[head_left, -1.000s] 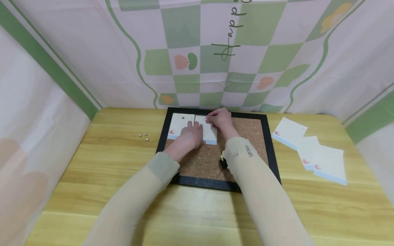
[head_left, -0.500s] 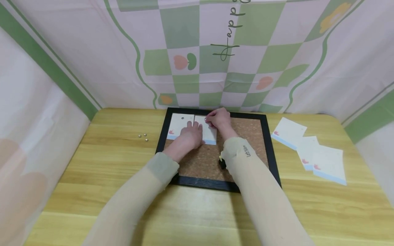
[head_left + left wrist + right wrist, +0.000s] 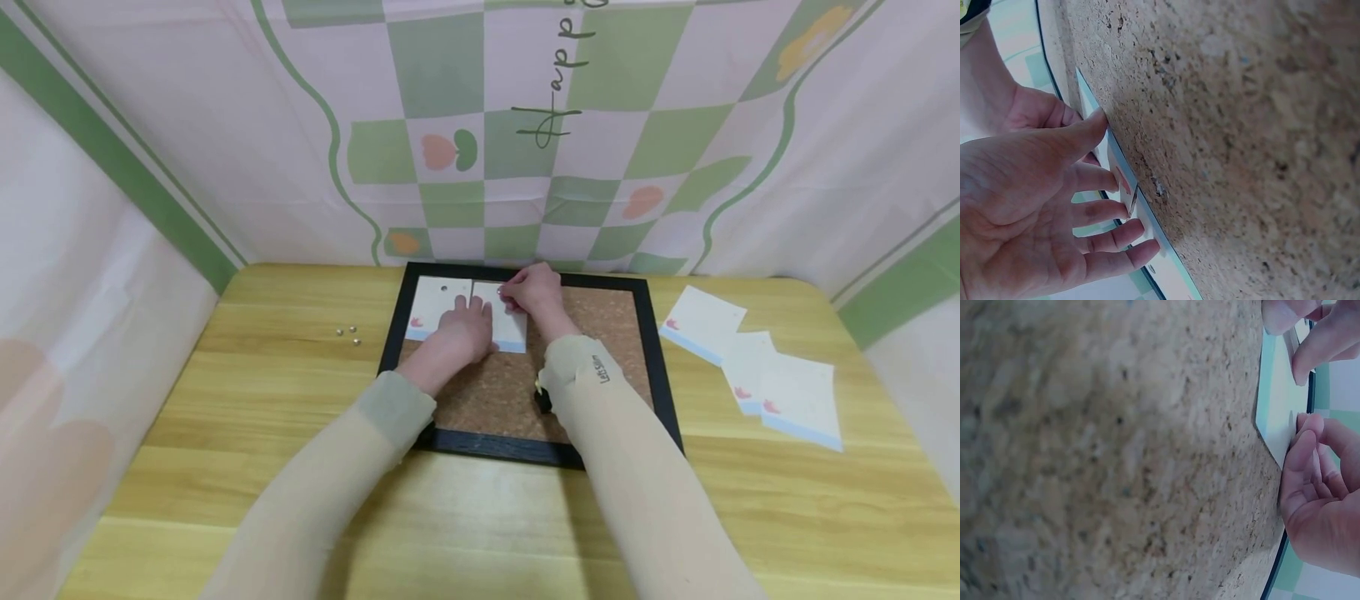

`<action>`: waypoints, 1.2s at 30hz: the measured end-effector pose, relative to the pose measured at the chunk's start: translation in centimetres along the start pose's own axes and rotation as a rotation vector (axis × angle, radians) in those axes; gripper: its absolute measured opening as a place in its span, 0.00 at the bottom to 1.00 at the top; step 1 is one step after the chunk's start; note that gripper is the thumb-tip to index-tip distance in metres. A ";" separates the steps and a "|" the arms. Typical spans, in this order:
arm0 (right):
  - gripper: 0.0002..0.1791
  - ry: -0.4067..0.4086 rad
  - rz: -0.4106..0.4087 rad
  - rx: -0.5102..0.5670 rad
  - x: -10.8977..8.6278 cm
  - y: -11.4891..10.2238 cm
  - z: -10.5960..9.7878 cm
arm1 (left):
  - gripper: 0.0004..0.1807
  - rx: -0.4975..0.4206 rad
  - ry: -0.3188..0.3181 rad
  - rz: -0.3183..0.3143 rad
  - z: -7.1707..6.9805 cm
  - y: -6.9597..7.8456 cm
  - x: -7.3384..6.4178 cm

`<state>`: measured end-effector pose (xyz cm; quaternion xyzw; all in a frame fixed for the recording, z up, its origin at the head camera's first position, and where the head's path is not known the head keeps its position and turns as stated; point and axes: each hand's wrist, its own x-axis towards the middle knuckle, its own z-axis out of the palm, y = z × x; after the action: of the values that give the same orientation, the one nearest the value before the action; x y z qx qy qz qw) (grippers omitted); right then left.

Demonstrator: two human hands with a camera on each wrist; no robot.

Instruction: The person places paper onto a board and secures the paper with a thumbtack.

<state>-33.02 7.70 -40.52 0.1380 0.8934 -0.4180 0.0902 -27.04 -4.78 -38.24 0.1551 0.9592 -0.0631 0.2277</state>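
Note:
A black-framed cork board (image 3: 495, 396) lies on the table, with two white note cards side by side at its upper left. My left hand (image 3: 463, 332) rests on the cards with fingers extended across their shared edge; its thumb touches the right card's (image 3: 512, 340) lower edge. At the top of that card, my right hand (image 3: 536, 290) pinches a small silver thumbtack (image 3: 500, 291) between thumb and forefinger; how deep the point sits is hidden. Another tack (image 3: 444, 288) stands in the left card (image 3: 424, 304). In the right wrist view, the right hand's fingertips (image 3: 1307, 428) meet at the card.
Several silver tacks, one a loose tack (image 3: 356, 342), lie on the wooden table (image 3: 285, 400) left of the board. To the right are three more cards, one a separate card (image 3: 705, 323) and two overlapping cards (image 3: 802, 396). A patterned cloth (image 3: 517, 192) hangs behind the table.
Both hands keep their places on the cards. The whole view shifts very slightly; otherwise nothing visibly moves.

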 end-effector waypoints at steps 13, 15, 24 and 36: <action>0.07 0.032 -0.029 -0.037 -0.8 0.4 -0.2 | 0.42 0.019 -0.005 0.002 -0.1 0.3 -0.3; 0.07 0.033 -0.029 -0.039 -0.8 0.4 -0.2 | 0.42 0.020 -0.005 0.000 -0.1 0.3 -0.3; 0.07 0.070 -0.116 -0.148 -1.0 0.3 -0.1 | 0.42 0.018 0.007 0.004 -0.3 0.3 -0.5; 0.10 -0.008 -0.206 -0.221 -0.8 0.8 -0.4 | 0.42 -0.027 0.021 0.009 0.0 0.0 -0.5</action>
<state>-32.02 8.34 -40.60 0.0333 0.9430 -0.3248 0.0649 -26.66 -4.90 -38.02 0.1571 0.9616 -0.0475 0.2200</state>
